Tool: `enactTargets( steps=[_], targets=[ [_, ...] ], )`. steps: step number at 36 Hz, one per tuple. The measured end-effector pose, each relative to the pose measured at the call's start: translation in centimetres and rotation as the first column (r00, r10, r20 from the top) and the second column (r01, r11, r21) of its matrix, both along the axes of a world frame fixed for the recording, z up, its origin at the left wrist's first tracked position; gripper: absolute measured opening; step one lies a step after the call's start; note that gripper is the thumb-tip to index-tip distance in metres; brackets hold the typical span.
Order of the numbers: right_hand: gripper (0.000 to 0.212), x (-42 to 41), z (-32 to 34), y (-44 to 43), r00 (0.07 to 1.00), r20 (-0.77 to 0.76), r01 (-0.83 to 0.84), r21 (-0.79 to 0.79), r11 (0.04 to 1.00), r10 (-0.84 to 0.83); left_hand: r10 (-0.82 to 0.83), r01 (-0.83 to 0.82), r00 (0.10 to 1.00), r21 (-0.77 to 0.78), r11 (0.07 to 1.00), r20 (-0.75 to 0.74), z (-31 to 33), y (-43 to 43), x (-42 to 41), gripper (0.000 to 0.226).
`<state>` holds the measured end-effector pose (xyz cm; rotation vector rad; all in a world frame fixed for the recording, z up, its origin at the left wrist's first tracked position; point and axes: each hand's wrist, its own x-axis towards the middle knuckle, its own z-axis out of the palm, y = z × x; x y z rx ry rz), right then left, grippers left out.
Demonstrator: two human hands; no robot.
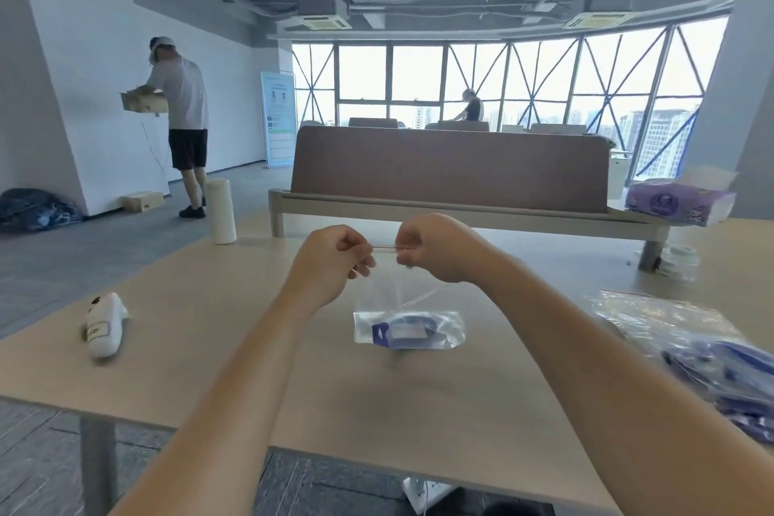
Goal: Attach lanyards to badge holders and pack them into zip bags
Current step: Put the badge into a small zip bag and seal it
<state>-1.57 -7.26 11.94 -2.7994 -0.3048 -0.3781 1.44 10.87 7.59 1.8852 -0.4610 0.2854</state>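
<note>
Glossy clear plastic zip bag [408, 308]

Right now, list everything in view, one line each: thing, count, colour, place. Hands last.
table: 1, light wood, foreground
zip bag: 1, clear, red zip line, held above table's middle
badge holder with lanyard: 1, blue, inside that bag's bottom
packed zip bags: pile, count unclear, clear, table's right
handheld device: 1, white, table's left
canister: 1, white, table's far-left corner
sofa: 1, brown, behind table
tissue box: 1, purple, sofa frame's right end
standing person: 1, white shirt, far left
distant person: 1, dark top, by windows
left hand: 1, pinches bag's top edge
right hand: 1, pinches bag's top edge
</note>
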Motion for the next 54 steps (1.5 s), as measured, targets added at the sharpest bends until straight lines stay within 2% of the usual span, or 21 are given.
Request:
enactTargets(
  steps=[10,23,32,37,41,44,49,54],
  targets=[
    [0.010,-0.2,-0.4,1.1,1.000,0.005,-0.013,-0.006,1.000,0.013,0.000,0.000,0.999,0.009,1.000,-0.048,-1.0,0.2,0.3,0.013],
    [0.009,-0.5,-0.3,1.7,0.999,-0.007,-0.054,0.004,0.999,0.054,0.029,-0.031,0.999,0.069,0.997,0.039,-0.9,0.1,-0.2,0.015],
    [0.013,-0.7,0.5,-1.0,0.997,-0.078,-0.010,-0.016,1.000,0.008,0.057,-0.058,0.998,0.043,0.997,0.029,-1.0,1.6,-0.5,0.012],
    [0.013,-0.6,0.3,-0.9,0.998,-0.064,0.003,-0.078,0.997,-0.008,0.091,-0.112,0.991,0.233,0.966,0.100,-0.8,1.2,-0.5,0.005],
    [0.014,-0.6,0.0,-0.1,0.999,-0.031,0.007,-0.117,0.993,-0.010,0.094,-0.136,0.984,0.287,0.948,0.154,-0.5,0.3,-0.8,0.025],
    [0.014,-0.7,-0.2,0.4,1.000,-0.016,0.002,-0.143,0.990,-0.004,0.075,-0.121,0.987,0.344,0.931,0.144,-0.1,-0.4,-0.9,0.017],
    [0.011,-1.0,-0.6,0.2,1.000,-0.012,-0.003,-0.125,0.992,0.001,0.075,-0.127,0.985,0.362,0.924,0.154,-0.4,-0.9,-0.8,0.012],
    [0.013,-1.1,-0.6,-1.9,0.996,-0.045,0.069,-0.080,0.994,-0.072,0.099,-0.154,0.981,0.350,0.924,0.169,-0.7,-0.6,-0.6,0.009]
  ],
)
